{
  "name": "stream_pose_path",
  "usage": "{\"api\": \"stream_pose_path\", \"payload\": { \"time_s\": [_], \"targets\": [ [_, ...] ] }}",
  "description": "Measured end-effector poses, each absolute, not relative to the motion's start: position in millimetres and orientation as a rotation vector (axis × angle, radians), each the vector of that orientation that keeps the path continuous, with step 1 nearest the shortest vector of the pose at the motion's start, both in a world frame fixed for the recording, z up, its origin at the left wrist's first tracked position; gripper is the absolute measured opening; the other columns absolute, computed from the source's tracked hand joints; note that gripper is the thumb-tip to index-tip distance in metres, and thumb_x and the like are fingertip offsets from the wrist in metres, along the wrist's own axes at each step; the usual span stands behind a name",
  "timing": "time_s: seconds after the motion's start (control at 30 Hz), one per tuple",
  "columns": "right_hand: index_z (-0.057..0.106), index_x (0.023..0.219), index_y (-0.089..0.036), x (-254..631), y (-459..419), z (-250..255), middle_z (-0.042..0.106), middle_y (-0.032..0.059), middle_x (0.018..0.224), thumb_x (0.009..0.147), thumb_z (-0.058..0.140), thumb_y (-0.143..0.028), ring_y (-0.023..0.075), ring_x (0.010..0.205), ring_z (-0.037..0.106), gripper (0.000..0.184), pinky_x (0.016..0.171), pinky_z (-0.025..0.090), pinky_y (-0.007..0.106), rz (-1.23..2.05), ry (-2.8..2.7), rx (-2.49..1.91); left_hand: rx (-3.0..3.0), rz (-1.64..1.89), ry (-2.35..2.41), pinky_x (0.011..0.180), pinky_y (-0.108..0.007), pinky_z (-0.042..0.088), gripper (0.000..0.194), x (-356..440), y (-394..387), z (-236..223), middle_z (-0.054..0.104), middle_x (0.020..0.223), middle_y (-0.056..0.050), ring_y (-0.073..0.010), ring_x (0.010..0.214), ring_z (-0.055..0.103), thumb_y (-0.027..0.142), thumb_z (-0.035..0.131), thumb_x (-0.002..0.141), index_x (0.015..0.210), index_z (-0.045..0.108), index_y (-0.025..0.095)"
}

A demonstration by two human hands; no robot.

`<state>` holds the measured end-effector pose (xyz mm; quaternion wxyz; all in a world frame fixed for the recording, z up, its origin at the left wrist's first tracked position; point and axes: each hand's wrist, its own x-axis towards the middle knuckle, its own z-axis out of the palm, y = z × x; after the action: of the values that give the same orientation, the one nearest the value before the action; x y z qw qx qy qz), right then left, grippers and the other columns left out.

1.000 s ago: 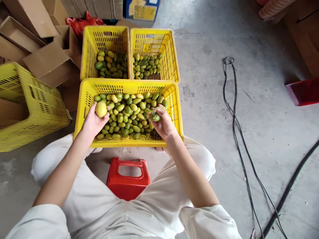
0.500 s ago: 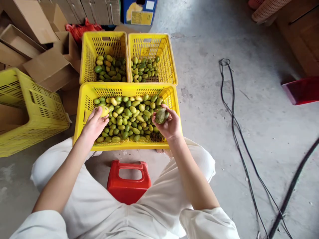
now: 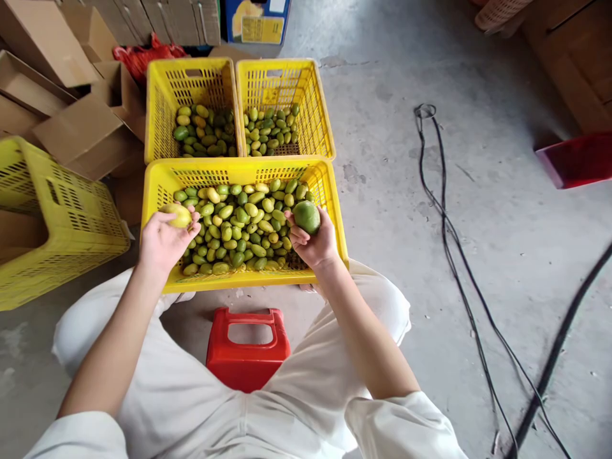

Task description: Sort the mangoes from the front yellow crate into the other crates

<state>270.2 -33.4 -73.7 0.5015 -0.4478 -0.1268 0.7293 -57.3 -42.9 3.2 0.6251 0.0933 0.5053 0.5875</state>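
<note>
My left hand (image 3: 168, 237) holds a yellow oval fruit (image 3: 178, 215) that looks like a small mango, above the left side of the front yellow crate (image 3: 248, 278). In my right hand (image 3: 319, 245) rests a green fruit (image 3: 306, 217) of the same kind, its smooth skin turned up, over the crate's right side. My fingers curl round each fruit from below. Beneath them, many green and yellow fruits (image 3: 246, 220) cover most of the crate's bottom. A patch of its slatted floor shows near the right front corner.
Two more yellow crates, back left (image 3: 152, 108) and back right (image 3: 325, 121), hold similar fruits. Another yellow crate (image 3: 81, 210) stands at the left by cardboard boxes (image 3: 81, 131). A red plastic stool (image 3: 246, 370) is between my legs. Black cables (image 3: 444, 217) lie on the floor at right.
My left hand has moved slightly left with the yellow fruit. The green fruit has turned in my right hand: its rough brownish side showed before, and now a smooth green side does.
</note>
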Motion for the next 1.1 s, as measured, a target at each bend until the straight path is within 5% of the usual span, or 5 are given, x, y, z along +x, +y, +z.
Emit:
{"api": "stream_pose_path", "payload": {
  "time_s": [0.1,0.23,0.63,0.9,1.1],
  "targets": [
    [0.071,0.093,-0.03,267,-34,-66,0.091,0.0044,0.108,0.077,0.103,-0.085,0.0091,0.054,0.029,0.065,0.04,0.037,0.028,1.751,-0.345,-1.068,0.255,1.223,1.208,0.066,-0.021,0.061,0.027,-53,-44,2,0.082,0.093,-0.005,-0.0189,0.083,0.079,0.006,0.086,0.068,0.083,0.073,0.024],
    [0.079,0.101,-0.032,259,-36,-55,0.092,0.0055,0.112,0.08,0.109,-0.08,0.013,0.06,0.043,0.06,0.045,0.046,0.03,1.71,-0.38,-1.073,0.36,1.189,1.209,0.071,-0.021,0.062,0.041,-50,-46,-1,0.087,0.104,-0.005,-0.0176,0.086,0.082,-0.001,0.09,0.073,0.104,0.084,0.025],
    [0.065,0.105,-0.029,257,-32,-48,0.066,-0.0032,0.07,0.11,0.085,-0.078,0.0127,0.056,0.052,0.053,0.044,0.044,0.018,1.868,-0.097,-1.061,0.388,1.239,1.22,0.065,-0.022,0.062,0.029,-50,-42,-18,0.08,0.089,-0.009,-0.0177,0.075,0.074,0.046,0.098,0.108,0.1,0.084,0.022],
    [0.078,0.123,-0.031,254,-35,-41,0.089,0.0012,0.106,0.097,0.092,-0.037,0.0196,0.085,0.083,0.031,0.069,0.072,0.025,1.792,-0.189,-0.906,0.293,1.138,1.198,0.074,-0.023,0.072,0.017,-49,-41,-9,0.083,0.089,-0.008,-0.0186,0.08,0.084,0.024,0.08,0.095,0.108,0.089,0.018],
    [0.072,0.11,-0.033,249,-39,-44,0.087,-0.0004,0.107,0.102,0.1,-0.059,0.0204,0.085,0.08,0.039,0.066,0.065,0.027,1.735,-0.253,-0.882,0.335,1.137,1.206,0.082,-0.023,0.076,0.005,-49,-46,-13,0.093,0.106,-0.012,-0.0214,0.092,0.091,0.018,0.084,0.094,0.099,0.083,0.019]
  ]
}}
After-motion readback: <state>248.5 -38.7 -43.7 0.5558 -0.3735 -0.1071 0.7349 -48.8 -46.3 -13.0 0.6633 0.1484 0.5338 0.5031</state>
